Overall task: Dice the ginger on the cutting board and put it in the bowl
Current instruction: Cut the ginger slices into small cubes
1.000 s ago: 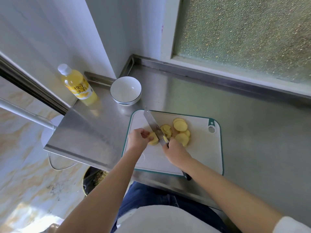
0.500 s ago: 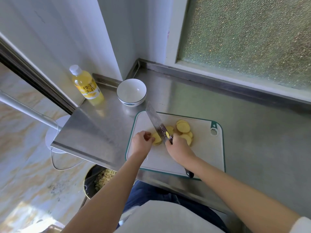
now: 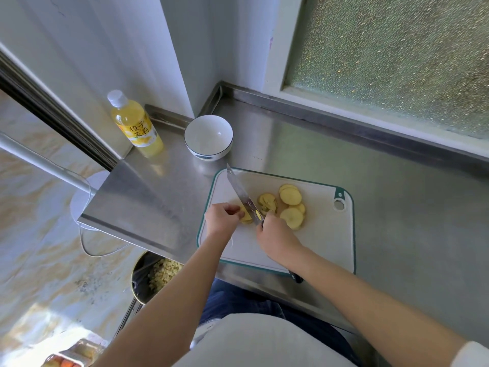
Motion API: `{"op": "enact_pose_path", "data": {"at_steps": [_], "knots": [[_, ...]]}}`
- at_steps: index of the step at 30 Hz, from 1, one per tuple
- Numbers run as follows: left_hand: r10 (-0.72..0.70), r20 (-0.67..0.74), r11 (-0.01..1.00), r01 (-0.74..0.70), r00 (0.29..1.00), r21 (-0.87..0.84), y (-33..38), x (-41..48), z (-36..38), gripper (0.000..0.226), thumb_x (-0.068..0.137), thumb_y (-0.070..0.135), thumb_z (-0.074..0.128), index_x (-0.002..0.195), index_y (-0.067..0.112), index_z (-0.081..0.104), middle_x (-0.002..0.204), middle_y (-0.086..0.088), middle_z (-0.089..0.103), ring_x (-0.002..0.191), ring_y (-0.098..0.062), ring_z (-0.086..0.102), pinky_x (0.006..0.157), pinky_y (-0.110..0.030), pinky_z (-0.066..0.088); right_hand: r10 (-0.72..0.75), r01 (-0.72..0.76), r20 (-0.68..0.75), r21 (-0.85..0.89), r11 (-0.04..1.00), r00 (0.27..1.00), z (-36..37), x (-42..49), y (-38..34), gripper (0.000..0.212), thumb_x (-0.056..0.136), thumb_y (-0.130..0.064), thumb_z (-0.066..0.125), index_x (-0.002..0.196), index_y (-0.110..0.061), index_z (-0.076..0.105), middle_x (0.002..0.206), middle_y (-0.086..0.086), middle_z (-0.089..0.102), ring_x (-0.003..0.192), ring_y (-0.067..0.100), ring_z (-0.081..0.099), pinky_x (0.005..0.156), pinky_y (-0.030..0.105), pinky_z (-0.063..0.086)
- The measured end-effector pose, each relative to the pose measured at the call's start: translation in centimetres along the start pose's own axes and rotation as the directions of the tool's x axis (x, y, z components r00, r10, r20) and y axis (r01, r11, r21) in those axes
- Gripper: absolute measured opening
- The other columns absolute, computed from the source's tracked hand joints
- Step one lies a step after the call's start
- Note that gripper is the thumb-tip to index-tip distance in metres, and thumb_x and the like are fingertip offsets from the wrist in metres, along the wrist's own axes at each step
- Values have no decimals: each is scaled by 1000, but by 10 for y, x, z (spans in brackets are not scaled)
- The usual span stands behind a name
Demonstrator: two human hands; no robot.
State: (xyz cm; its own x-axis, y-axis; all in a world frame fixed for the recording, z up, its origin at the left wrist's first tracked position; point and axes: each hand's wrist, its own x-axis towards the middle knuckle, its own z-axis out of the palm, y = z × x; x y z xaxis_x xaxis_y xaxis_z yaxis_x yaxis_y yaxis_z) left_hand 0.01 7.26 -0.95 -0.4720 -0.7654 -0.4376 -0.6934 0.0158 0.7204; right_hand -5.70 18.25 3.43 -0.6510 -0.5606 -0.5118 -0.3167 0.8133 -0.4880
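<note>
On the white plastic cutting board with a green rim [image 3: 317,242], near its left side, the left hand [image 3: 221,219] pins a small yellow ginger piece [image 3: 246,218] under curled fingertips, the knuckles bent toward the blade. The right hand [image 3: 276,235] is wrapped tightly round the handle of a long steel knife [image 3: 242,194], close up against the blade. The black butt of the handle shows past the wrist at the board's near edge. The blade lies diagonally across the board, its tip reaching the far left corner and its edge just beside the held piece.

Right of the blade, around the middle of the board, lie the round pale-yellow ginger slices [image 3: 290,197], some overlapping, and a small heap already cut into strips [image 3: 267,202]. None of the ginger is in the bowl.

Just beyond the board's far left corner stands a white ceramic bowl with a dark rim line [image 3: 206,133], upright. Farther left of the board stands a clear plastic bottle of yellow drink with a white cap [image 3: 135,125]. Board, bowl and bottle all rest on a stainless steel counter [image 3: 410,207]. Below the counter, near the board's left corner, a dark round bin [image 3: 140,284] holds pale chopped bits.
</note>
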Motion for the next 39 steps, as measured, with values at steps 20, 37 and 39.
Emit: {"op": "enact_pose_path", "data": {"at_steps": [20,37,39], "knots": [[-64,12,997,64,998,-40,1,2,-1,21,76,9,74,97,6,74,98,-7,73,83,-6,57,78,-14,40,-29,30,-11,44,999,1000,16,7,4,23,97,-16,39,113,-1,47,101,20,65,92,34,63,63,29,35],[-1,-67,992,-8,998,-125,-9,-16,8,16,83,14,68,97,8,68,87,-1,66,82,-15,62,61,-11,41,-4,0,46,92,996,999,5,10,12,26,96,-20,40,105,1,52,91,18,61,72,26,50,62,29,37],[-34,-61,991,25,998,-134,-7,-15,8,15,82,13,68,96,8,68,86,-1,66,82,-15,62,60,-11,41,-9,4,52,83,997,999,0,11,12,24,96,-20,40,102,0,52,86,13,55,73,26,49,63,30,37]]}}
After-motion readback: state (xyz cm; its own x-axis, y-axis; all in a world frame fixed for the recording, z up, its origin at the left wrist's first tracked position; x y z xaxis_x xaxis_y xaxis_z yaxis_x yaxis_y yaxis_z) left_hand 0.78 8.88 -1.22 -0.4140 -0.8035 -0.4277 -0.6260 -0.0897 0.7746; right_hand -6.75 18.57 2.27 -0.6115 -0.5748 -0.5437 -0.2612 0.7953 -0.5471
